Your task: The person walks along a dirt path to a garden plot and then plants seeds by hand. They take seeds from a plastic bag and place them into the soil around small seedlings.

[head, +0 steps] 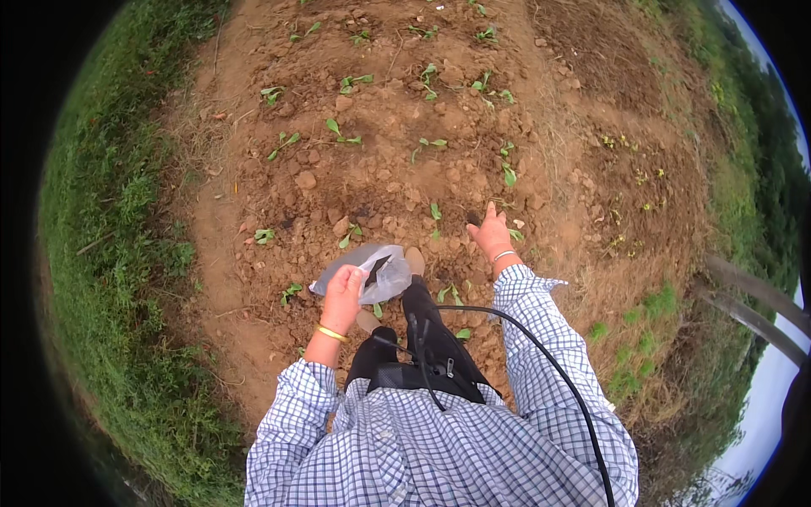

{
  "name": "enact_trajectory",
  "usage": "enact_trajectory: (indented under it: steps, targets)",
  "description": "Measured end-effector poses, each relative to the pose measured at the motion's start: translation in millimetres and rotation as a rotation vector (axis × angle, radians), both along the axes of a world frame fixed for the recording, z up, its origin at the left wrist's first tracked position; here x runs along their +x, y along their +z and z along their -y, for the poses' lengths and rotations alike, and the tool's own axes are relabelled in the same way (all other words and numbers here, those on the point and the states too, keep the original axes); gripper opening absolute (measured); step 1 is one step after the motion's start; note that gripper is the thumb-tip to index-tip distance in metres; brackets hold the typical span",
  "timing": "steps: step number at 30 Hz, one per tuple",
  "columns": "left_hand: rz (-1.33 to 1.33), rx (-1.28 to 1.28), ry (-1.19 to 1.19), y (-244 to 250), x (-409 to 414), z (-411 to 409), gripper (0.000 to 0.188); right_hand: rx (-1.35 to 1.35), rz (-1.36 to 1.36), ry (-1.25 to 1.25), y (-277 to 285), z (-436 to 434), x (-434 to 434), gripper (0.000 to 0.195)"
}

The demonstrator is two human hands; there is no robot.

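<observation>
My left hand (344, 298), with a yellow bangle at the wrist, grips the rim of a translucent plastic bag (393, 279). Something dark shows in the bag's mouth. Out to the right, my right hand (492, 232) is held over the soil with its fingers spread, and no held object can be made out. A dark patch (473, 218) lies beside its fingers. Near that hand are a small green seedling (436, 212) on its left and another (509, 175) beyond it. A further seedling (350, 234) lies just past the bag.
Rows of seedlings stretch ahead across cloddy brown soil (380, 171). Dense green weeds (120, 253) border the left side. Small yellowish plants (618, 142) grow at the right, with wooden poles (754, 317) beyond. A black cable (557, 361) curves past my right arm. My shoes stand among the seedlings.
</observation>
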State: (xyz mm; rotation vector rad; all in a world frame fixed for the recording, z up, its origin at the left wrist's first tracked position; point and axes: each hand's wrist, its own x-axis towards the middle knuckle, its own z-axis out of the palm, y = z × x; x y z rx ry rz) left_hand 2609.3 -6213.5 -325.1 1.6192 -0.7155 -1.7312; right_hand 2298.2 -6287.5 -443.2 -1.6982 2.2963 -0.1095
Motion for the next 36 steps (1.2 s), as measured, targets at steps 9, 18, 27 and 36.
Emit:
enact_trajectory:
  steps: [9, 18, 27, 36]
  targets:
    - [0.122, -0.223, -0.204, -5, -30, 9, 0.016, 0.132, 0.982, 0.797, 89, -30, 103, 0.018]
    - [-0.068, -0.227, -0.350, 42, -82, 33, 0.016, 0.686, 0.448, 0.730, 57, -19, 110, 0.024]
    - [-0.115, -0.189, -0.325, 42, -100, 53, 0.017, 0.611, 1.196, 0.097, 49, -36, 69, 0.028]
    - [0.034, -0.150, -0.385, 15, -118, 68, 0.019, 0.245, 1.109, 0.013, 109, -27, -8, 0.022]
